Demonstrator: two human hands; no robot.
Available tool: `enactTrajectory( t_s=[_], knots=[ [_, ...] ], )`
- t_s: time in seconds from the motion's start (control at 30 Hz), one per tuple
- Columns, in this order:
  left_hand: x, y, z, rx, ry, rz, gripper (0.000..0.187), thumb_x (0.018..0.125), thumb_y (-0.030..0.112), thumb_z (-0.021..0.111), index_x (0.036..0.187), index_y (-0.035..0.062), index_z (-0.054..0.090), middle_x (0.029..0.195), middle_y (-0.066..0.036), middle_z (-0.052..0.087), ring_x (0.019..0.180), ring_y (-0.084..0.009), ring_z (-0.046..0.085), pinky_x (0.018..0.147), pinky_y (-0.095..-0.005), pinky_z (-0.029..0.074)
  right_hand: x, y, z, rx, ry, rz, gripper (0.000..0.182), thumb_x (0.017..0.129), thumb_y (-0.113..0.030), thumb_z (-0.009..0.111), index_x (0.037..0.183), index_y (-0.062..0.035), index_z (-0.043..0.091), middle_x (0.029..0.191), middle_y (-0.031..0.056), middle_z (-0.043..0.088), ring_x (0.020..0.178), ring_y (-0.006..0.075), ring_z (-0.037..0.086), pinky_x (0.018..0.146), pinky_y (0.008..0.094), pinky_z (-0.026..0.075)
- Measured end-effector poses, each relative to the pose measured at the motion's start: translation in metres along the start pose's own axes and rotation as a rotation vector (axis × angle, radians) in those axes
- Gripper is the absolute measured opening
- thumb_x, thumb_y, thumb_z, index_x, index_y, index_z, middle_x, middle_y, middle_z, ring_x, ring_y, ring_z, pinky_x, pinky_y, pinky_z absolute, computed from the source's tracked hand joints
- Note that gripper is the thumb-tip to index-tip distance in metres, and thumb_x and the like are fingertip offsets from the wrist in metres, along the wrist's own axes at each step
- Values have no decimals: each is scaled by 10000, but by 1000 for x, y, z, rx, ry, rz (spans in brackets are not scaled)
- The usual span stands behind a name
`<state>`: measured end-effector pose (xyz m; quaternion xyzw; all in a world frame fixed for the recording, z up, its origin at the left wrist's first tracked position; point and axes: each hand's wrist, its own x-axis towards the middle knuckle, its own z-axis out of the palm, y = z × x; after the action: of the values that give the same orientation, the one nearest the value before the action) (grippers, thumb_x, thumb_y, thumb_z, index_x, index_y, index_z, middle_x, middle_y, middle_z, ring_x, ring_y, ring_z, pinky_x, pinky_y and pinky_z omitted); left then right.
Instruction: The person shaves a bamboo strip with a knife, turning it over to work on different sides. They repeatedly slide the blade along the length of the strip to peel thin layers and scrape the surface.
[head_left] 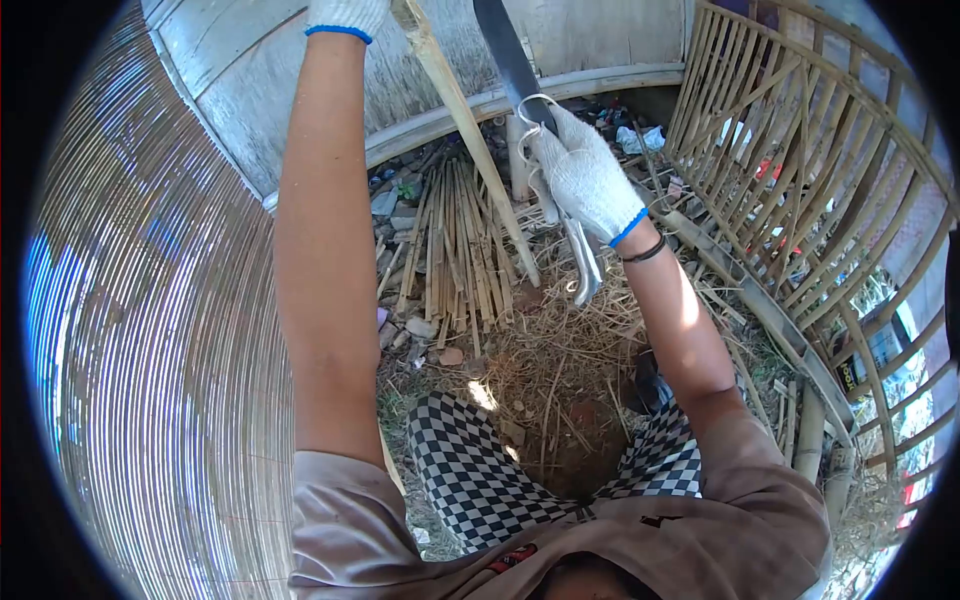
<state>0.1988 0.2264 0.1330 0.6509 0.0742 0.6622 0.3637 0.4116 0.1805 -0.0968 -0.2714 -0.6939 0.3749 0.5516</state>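
My right hand (590,180), in a white knit glove with a blue cuff, is closed around a machete (507,60). Its dark blade points up and away, and the pale handle end sticks out below my palm. A thin curled fibre loops by the fingers. My left hand (345,14), gloved the same way, is cut off by the top edge, so its fingers are hidden. Close to its right, a long bamboo stick (465,125) slants down to the ground. Whether the left hand touches that stick cannot be seen.
Split bamboo strips (455,245) lie in a pile ahead of my knees, beside straw-like shavings (570,350). A slatted bamboo frame (800,150) stands at the right, a woven bamboo screen (180,350) at the left. Weathered boards (430,80) close off the far side.
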Motion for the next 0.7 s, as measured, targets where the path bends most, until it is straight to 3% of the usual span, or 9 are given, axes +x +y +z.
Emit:
enactTrajectory(
  t_s=[0.03, 0.13, 0.37, 0.43, 0.53, 0.63, 0.7],
  knots=[
    [1, 0, 0, 12, 7, -10, 566, 987, 731, 474, 861, 181, 508, 563, 92, 284, 387, -82, 278, 341, -265, 217, 6, -6, -2, 15, -24, 0, 277, 1092, -213, 486, 1261, -19, 589, 667, 6, 568, 454, 97, 533, 400, 262, 435],
    [11, -8, -5, 8, 87, -33, 569, 1005, 736, 414, 810, 206, 485, 531, 91, 272, 368, -92, 271, 336, -280, 185, 5, -47, -7, 32, -144, 97, 254, 1098, -247, 483, 1078, -18, 590, 655, 20, 572, 442, 103, 519, 395, 259, 425],
    [12, -17, 25, 42, 91, -107, 578, 1024, 734, 354, 752, 236, 469, 513, 99, 270, 363, -88, 246, 341, -283, 169, 29, -65, -7, -219, -5, -125, 286, 1087, -270, 494, 1141, -12, 605, 665, 21, 578, 471, 111, 530, 436, 284, 442],
    [12, -19, 28, 37, 69, -114, 588, 1018, 747, 345, 748, 238, 462, 514, 102, 265, 361, -87, 238, 339, -282, 168, 36, -58, -7, -414, -75, -123, 287, 1082, -266, 498, 1165, -16, 611, 679, 26, 586, 490, 118, 550, 445, 293, 449],
    [13, -18, 22, -1, 3, -102, 593, 1018, 750, 337, 741, 239, 452, 513, 101, 258, 358, -86, 234, 337, -282, 170, 37, -70, -10, -359, -110, -53, 285, 1080, -247, 487, 1169, -6, 611, 690, 34, 596, 478, 129, 550, 445, 298, 453],
    [10, -15, 25, 49, 74, -99, 592, 1025, 740, 330, 735, 239, 449, 510, 97, 256, 354, -88, 233, 334, -285, 170, 41, -66, -3, -278, 64, -151, 285, 1075, -225, 480, 1177, 9, 607, 697, 42, 604, 470, 132, 546, 445, 301, 455],
    [10, -15, 29, 52, 147, -110, 590, 1030, 734, 328, 731, 238, 447, 508, 96, 263, 354, -87, 236, 332, -285, 169, 38, -66, 1, -399, -58, -74, 327, 1060, -220, 476, 1252, 12, 601, 779, 115, 641, 605, 206, 606, 579, 347, 502]
  ],
)
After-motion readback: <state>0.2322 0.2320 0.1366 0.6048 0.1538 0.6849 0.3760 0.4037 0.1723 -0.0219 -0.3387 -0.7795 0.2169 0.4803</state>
